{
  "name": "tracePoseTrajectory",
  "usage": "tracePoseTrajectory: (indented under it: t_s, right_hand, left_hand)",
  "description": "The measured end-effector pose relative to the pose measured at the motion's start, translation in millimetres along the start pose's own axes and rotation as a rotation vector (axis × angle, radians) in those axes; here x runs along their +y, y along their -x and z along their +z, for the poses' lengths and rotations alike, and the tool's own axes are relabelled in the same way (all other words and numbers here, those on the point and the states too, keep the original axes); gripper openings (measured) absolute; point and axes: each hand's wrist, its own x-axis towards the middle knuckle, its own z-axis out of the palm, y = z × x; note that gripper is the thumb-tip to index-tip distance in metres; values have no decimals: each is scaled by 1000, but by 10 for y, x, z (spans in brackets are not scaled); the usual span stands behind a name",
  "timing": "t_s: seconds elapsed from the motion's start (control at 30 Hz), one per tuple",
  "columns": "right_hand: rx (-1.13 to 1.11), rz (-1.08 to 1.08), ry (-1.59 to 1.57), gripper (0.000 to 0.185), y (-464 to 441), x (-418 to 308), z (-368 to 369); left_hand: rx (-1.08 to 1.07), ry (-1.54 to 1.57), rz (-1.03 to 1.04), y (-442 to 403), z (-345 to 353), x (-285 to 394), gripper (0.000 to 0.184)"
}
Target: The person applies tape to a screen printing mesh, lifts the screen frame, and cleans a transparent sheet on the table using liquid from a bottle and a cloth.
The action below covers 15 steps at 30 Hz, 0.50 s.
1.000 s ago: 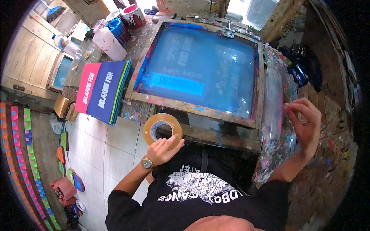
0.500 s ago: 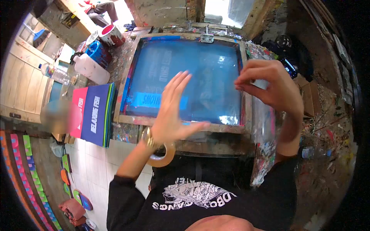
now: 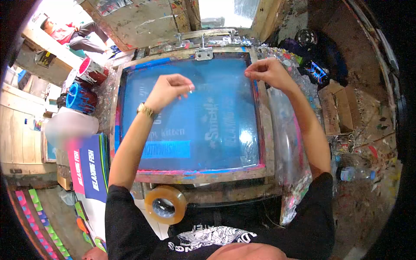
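While both hands are raised above a framed screen, the left hand [image 3: 167, 92] is placed over its left half and the right hand [image 3: 275, 74] by its far right rim. On each, thumb and forefinger are brought together in a pinch, and the two pinches are turned toward each other, well apart. Whether a thin, clear strip is gripped between them cannot be told. The line from one pinch to the other is slanted slightly, with the right one set a little farther from the body; it is run roughly along the screen's longer, left-to-right axis.

Beneath the hands, a translucent blue mesh [image 3: 216, 149] is stretched in a worn wooden frame [image 3: 203, 177], its surface smooth and glossy where light is caught. Pale lettering is shown in the mesh, and a brighter blue rectangular strip [image 3: 167, 149] is laid near its near-left corner. At the far rim, a metal clamp [image 3: 203, 54] is seen.

Below the near rim, a thick ring of amber, shiny tape [image 3: 151, 206] is seen, its round face turned upward; it is lain nearer to the left hand. Along the right side, wrinkled, see-through plastic [image 3: 284, 125] is spread beside the frame.
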Motion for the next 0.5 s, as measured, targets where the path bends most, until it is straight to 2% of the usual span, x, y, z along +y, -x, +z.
tracePoseTrajectory:
  t_s: [0.17,0.23,0.3,0.5]
  right_hand:
    - [-100,78,34,16,-453,335,-100]
    - [-129,22,188,15,-582,464,-98]
    - [-138,-1,139,17,-641,538,-93]
    - [-152,95,398,29,-713,467,-112]
  left_hand:
    - [77,8,-80,-620,-128,-241,19]
    - [87,-53,-72,-738,-131,-303,21]
    - [79,-74,-52,-804,-133,-378,26]
    - [165,-143,-5,-833,2,-492,47]
